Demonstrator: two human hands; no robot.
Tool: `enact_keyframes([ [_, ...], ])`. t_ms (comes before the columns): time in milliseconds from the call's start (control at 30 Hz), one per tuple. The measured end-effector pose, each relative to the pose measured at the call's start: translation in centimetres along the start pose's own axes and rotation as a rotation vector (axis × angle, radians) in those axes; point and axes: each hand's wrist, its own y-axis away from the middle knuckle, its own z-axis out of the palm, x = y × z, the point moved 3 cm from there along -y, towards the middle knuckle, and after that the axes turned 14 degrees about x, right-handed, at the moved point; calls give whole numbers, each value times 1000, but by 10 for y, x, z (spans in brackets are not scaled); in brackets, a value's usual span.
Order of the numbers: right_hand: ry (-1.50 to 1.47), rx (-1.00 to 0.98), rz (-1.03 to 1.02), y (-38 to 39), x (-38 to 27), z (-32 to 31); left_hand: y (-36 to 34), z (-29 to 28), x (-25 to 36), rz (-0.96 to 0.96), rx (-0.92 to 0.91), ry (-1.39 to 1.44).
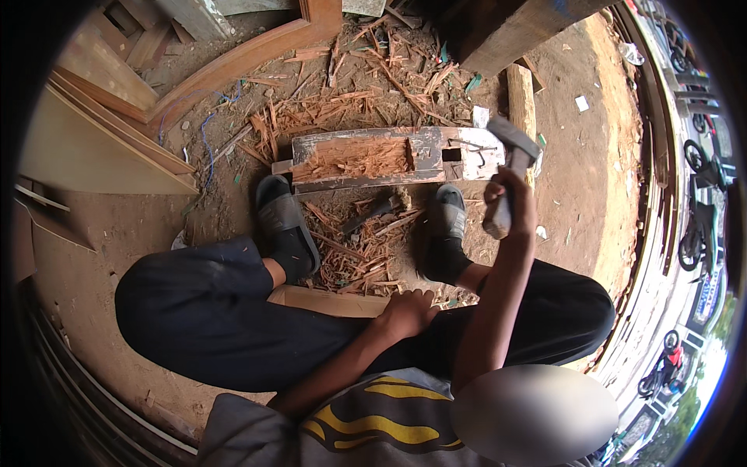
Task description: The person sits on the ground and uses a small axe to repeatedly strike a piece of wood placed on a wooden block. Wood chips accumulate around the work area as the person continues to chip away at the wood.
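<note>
Bare earth floor, strewn with reddish splinters (342,109); clock read from the board, twelve pointing away from the person. Item: weathered board (354,159), flat at centre, its long face gouged raw, a square hole toward three o'clock; laid crosswise, presumably for reach along its length. Item: hammer (513,142), raised at three, by the board's pale end. Right hand (510,194), wrapped around the handle, head uppermost, a grip suited to swinging. Left hand (408,314), at five, fingers curled, by the lap; whether anything is in it cannot be told. Sandalled feet (284,218), at seven and five, close to the near edge, perhaps to brace the board. Pale timber (521,101), at two, beside that end. Wooden frame (249,78), at eleven; leaning panels (109,148), at nine, seemingly stacked aside. Motorcycles (691,245), far off, past three.
</note>
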Motion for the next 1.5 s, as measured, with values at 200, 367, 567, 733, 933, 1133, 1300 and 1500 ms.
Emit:
enact_keyframes([
  [200,-249,429,-584,-5,-18,13,-6,-8,-1,-86,-42,-5],
  [367,618,-344,171,-4,193,53,-2,7,-22,-91,-56,112],
  [567,508,-560,346,37,178,89,-4,12,-36,-152,56,284],
  [733,274,-194,71,22,71,58,-4,15,-24,27,74,7],
  [933,-64,432,-576,-2,20,26,-2,0,-13,-39,-28,8],
  [1133,508,-188,-40,-18,206,56,-5,-15,-20,-3,-161,106],
  [1300,377,-219,244,-9,160,68,4,-10,-27,-192,-50,-95],
  [1500,73,70,-79,-18,32,13,3,-9,-11,-41,59,-2],
])
